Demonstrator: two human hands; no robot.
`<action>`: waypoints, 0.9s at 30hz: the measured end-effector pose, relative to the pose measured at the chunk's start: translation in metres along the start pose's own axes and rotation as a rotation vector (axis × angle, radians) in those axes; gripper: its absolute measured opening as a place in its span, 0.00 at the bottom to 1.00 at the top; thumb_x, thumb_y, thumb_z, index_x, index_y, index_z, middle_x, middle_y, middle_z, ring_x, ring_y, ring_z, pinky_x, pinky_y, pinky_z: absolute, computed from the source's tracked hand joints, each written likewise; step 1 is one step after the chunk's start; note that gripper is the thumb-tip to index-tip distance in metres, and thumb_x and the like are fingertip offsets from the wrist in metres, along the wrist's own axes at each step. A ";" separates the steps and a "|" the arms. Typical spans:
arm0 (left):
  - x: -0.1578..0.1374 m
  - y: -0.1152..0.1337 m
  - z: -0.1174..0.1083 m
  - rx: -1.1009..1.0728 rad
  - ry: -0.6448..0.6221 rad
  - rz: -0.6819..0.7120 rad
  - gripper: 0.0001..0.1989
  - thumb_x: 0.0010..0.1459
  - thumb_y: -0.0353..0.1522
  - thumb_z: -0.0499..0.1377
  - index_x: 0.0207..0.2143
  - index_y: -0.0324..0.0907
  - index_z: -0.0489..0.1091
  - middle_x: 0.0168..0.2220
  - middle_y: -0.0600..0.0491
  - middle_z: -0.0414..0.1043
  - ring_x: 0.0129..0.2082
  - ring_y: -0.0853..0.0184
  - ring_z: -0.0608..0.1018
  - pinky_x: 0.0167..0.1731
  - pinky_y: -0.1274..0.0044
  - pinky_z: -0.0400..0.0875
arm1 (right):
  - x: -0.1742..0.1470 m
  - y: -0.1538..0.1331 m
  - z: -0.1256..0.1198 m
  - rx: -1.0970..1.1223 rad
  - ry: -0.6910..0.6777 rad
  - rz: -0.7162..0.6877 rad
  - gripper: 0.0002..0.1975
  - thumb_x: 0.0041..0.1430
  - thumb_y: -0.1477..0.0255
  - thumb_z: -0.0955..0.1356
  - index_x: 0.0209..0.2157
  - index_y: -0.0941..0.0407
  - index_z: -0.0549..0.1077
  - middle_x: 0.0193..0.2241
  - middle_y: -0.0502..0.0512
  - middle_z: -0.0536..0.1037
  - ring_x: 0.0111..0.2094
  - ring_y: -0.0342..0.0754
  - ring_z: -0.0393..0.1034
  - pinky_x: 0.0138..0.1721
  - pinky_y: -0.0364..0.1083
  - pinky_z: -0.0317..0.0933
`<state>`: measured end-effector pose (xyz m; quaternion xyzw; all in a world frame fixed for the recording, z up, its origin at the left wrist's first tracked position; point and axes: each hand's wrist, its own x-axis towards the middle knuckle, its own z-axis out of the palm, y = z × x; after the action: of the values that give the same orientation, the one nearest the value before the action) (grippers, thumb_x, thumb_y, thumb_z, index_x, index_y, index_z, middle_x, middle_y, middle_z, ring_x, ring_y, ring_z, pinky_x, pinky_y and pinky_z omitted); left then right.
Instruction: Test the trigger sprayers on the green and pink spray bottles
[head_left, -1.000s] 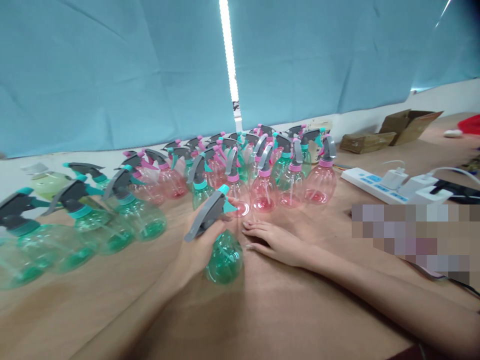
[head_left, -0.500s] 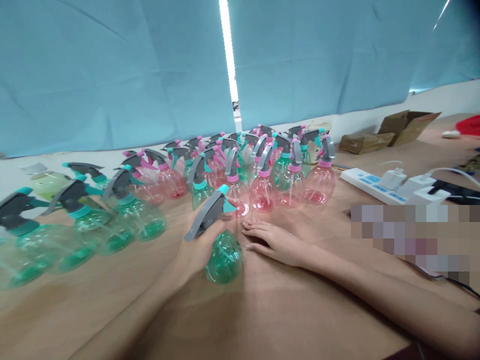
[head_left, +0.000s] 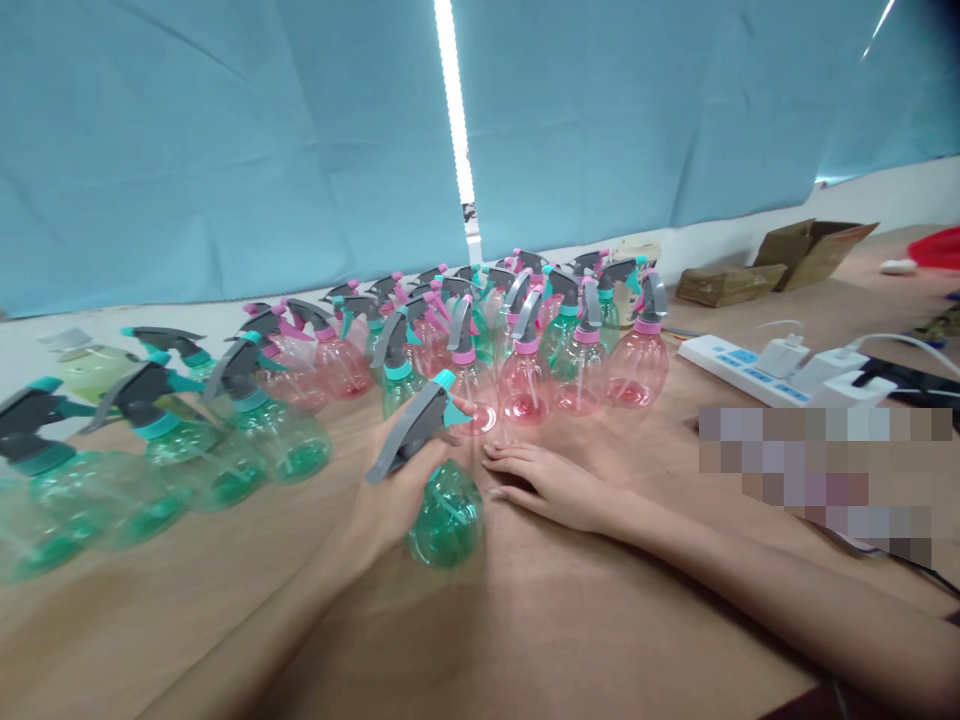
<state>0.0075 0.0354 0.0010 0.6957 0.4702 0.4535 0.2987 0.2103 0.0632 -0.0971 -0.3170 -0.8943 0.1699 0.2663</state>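
Observation:
A green spray bottle (head_left: 448, 520) with a grey and teal trigger head is held in my left hand (head_left: 405, 485), whose fingers wrap round its neck. The bottle leans, its head pointing up and away from me. To its right, my right hand (head_left: 551, 482) lies on the table with its fingers stretched out, holding nothing. Just beyond both hands stand pink spray bottles (head_left: 526, 385) with grey heads. Left of my left hand, several green spray bottles (head_left: 289, 440) form a row.
A wooden table (head_left: 570, 630) lies under everything. Mixed pink and green bottles crowd the back. A white power strip (head_left: 739, 370) with plugged-in chargers sits at the right, cardboard boxes (head_left: 814, 255) behind it. A yellowish bottle (head_left: 90, 370) stands far left. A blue sheet (head_left: 300, 150) covers the wall.

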 end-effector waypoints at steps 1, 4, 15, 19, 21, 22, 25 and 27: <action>0.000 -0.001 0.000 -0.002 -0.003 0.002 0.06 0.49 0.33 0.56 0.30 0.46 0.73 0.27 0.54 0.73 0.26 0.64 0.71 0.37 0.68 0.70 | 0.000 0.000 0.000 0.002 0.001 0.000 0.19 0.67 0.65 0.63 0.56 0.56 0.70 0.58 0.62 0.71 0.61 0.54 0.63 0.61 0.57 0.58; 0.002 -0.006 -0.002 0.030 0.026 0.000 0.02 0.49 0.34 0.58 0.25 0.45 0.69 0.23 0.56 0.68 0.23 0.65 0.68 0.35 0.69 0.70 | 0.000 0.001 0.001 0.005 0.002 -0.005 0.19 0.67 0.65 0.63 0.56 0.56 0.70 0.58 0.61 0.70 0.61 0.54 0.63 0.61 0.57 0.58; 0.001 -0.007 -0.001 0.036 0.037 0.006 0.06 0.47 0.33 0.56 0.21 0.44 0.61 0.19 0.58 0.59 0.20 0.69 0.63 0.25 0.73 0.62 | 0.000 0.000 -0.001 -0.003 -0.002 0.006 0.19 0.67 0.65 0.63 0.56 0.56 0.70 0.59 0.62 0.70 0.60 0.55 0.64 0.61 0.57 0.58; 0.001 -0.002 -0.001 0.043 0.033 -0.007 0.03 0.48 0.33 0.56 0.23 0.44 0.66 0.21 0.57 0.63 0.22 0.66 0.67 0.27 0.73 0.62 | 0.000 0.000 0.000 0.003 0.000 0.002 0.19 0.67 0.66 0.63 0.57 0.57 0.70 0.58 0.62 0.70 0.61 0.55 0.63 0.61 0.57 0.58; 0.000 0.001 -0.001 0.019 0.018 -0.004 0.03 0.47 0.33 0.56 0.26 0.44 0.69 0.23 0.56 0.66 0.24 0.65 0.70 0.27 0.73 0.63 | 0.000 0.000 0.000 -0.002 0.000 0.002 0.19 0.67 0.66 0.63 0.57 0.56 0.70 0.58 0.61 0.71 0.61 0.54 0.63 0.61 0.57 0.58; 0.000 0.002 -0.001 0.009 0.013 -0.007 0.04 0.47 0.32 0.56 0.27 0.44 0.70 0.23 0.56 0.67 0.25 0.64 0.71 0.27 0.73 0.63 | 0.000 0.000 0.000 -0.005 0.001 0.001 0.19 0.67 0.65 0.63 0.57 0.56 0.70 0.58 0.61 0.71 0.61 0.54 0.63 0.61 0.57 0.58; 0.000 0.003 0.000 0.010 0.021 -0.030 0.04 0.48 0.32 0.56 0.28 0.44 0.70 0.22 0.55 0.67 0.26 0.63 0.72 0.25 0.73 0.63 | 0.000 0.000 0.001 -0.013 0.005 -0.006 0.19 0.68 0.65 0.63 0.57 0.56 0.70 0.58 0.60 0.71 0.61 0.54 0.63 0.61 0.56 0.58; -0.001 0.004 0.000 0.017 0.023 -0.027 0.04 0.48 0.32 0.55 0.27 0.44 0.70 0.23 0.55 0.68 0.26 0.63 0.72 0.26 0.72 0.64 | 0.000 0.000 0.000 -0.020 0.004 -0.008 0.19 0.68 0.65 0.63 0.56 0.57 0.70 0.58 0.61 0.71 0.60 0.54 0.64 0.61 0.56 0.58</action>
<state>0.0091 0.0333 0.0039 0.6867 0.4869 0.4532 0.2933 0.2102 0.0633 -0.0974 -0.3163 -0.8966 0.1593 0.2658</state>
